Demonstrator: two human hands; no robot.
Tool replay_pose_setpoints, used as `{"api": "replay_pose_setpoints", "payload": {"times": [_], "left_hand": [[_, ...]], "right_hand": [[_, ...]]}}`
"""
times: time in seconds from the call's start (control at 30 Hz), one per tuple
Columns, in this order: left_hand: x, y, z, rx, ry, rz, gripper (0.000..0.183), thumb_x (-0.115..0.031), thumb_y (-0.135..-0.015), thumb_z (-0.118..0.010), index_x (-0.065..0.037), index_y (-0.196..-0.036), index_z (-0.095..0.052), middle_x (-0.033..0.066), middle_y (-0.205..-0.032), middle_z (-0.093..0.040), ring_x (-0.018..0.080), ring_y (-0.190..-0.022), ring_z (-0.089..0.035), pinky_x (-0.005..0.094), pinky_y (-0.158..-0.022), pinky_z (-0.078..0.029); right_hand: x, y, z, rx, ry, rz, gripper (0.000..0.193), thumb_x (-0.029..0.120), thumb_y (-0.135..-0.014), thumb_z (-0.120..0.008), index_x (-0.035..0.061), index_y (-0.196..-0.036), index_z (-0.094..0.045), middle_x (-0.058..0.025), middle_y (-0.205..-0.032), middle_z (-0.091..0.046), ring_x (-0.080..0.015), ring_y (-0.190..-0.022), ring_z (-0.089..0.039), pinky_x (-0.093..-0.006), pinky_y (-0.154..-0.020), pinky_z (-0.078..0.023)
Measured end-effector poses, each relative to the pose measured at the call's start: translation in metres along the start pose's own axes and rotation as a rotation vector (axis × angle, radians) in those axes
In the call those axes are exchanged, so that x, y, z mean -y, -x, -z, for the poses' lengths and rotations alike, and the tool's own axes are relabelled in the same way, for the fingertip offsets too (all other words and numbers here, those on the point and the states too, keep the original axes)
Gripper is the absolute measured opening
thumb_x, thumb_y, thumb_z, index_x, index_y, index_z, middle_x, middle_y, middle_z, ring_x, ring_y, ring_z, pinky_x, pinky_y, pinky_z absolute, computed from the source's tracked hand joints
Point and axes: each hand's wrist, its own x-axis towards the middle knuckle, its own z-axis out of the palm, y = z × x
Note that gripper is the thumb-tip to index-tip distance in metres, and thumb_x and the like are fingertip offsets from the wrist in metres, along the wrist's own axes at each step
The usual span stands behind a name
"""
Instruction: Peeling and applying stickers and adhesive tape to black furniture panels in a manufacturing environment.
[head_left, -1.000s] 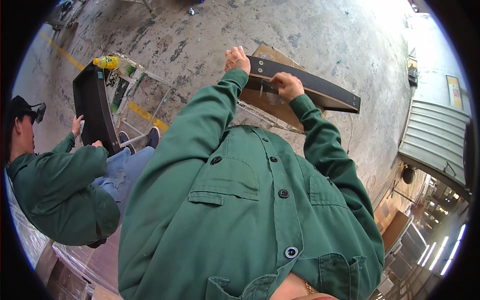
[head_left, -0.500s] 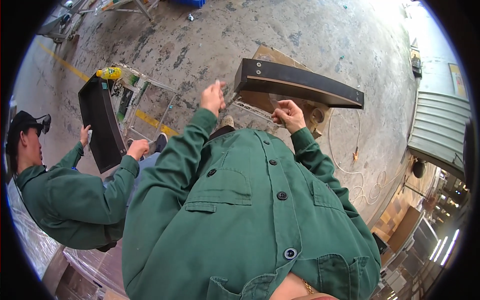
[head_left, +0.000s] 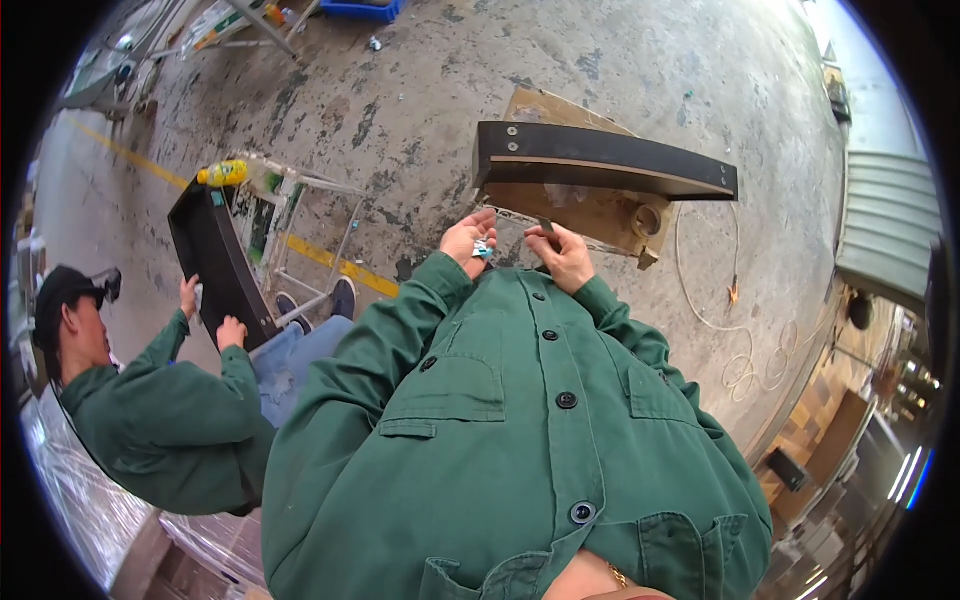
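Note:
My left hand [head_left: 468, 242] is raised in front of my jacket, fingers curled and palm turned up. A small blue-and-white thing [head_left: 482, 248], too small to name, lies in it. Close beside it, my right hand [head_left: 564, 260] pinches a small flat blade-like tool [head_left: 545, 228], dark in this light, its handle hidden by the fingers. Beyond both hands rests a long black angled furniture part [head_left: 610, 160], with round metal fittings near its ends and a bare brown edge along it. Neither hand touches it.
Brown cardboard [head_left: 560, 205] lies under the black part, with a tape roll [head_left: 645, 220] on it. A pale cable [head_left: 690, 290] coils at right. To the left, a co-worker [head_left: 150, 420] holds another black part [head_left: 215, 260], beside a yellow bottle [head_left: 222, 173] and metal frame [head_left: 320, 240].
My left hand has come down and right, turning palm up, so the blue-and-white thing shows. The right hand has moved slightly down and left, bringing the hands closer. The view has shifted slightly.

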Motion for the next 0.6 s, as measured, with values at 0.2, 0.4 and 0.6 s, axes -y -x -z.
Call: {"api": "replay_pose_setpoints", "payload": {"times": [0.2,0.4,0.6], "left_hand": [[0.028,-0.006,-0.037,0.133,-0.026,0.12,0.036,0.0,-0.081,-0.038,-0.005,-0.115,-0.046,0.009,-0.099,-0.054,0.0183,-0.078,-0.054,0.0309,-0.068,-0.048],[0.063,-0.004,-0.08,0.22,-0.001,0.229,0.034,-0.037,-0.091,-0.038,-0.012,-0.111,-0.048,0.0063,-0.091,-0.054,0.022,-0.078,-0.055,0.0384,-0.071,-0.048],[0.13,-0.016,-0.125,0.271,-0.173,0.276,0.048,-0.046,-0.088,-0.039,-0.004,-0.103,-0.054,0.0059,-0.087,-0.057,0.0209,-0.079,-0.056,0.0338,-0.073,-0.046]], "right_hand": [[0.023,0.017,0.007,0.02,0.23,0.134,0.06,0.032,-0.061,-0.074,0.0076,-0.112,-0.052,-0.013,-0.09,-0.059,-0.0237,-0.083,-0.058,-0.0322,-0.075,-0.046],[0.011,0.037,0.038,-0.209,0.312,0.143,0.052,0.038,-0.064,-0.07,0.0064,-0.103,-0.057,-0.0181,-0.083,-0.061,-0.0307,-0.075,-0.061,-0.0353,-0.068,-0.048],[-0.023,0.071,0.106,-0.179,0.322,0.073,0.037,0.031,-0.069,-0.064,0.0068,-0.097,-0.061,-0.0161,-0.08,-0.062,-0.0286,-0.075,-0.062,-0.0347,-0.067,-0.049]]}}
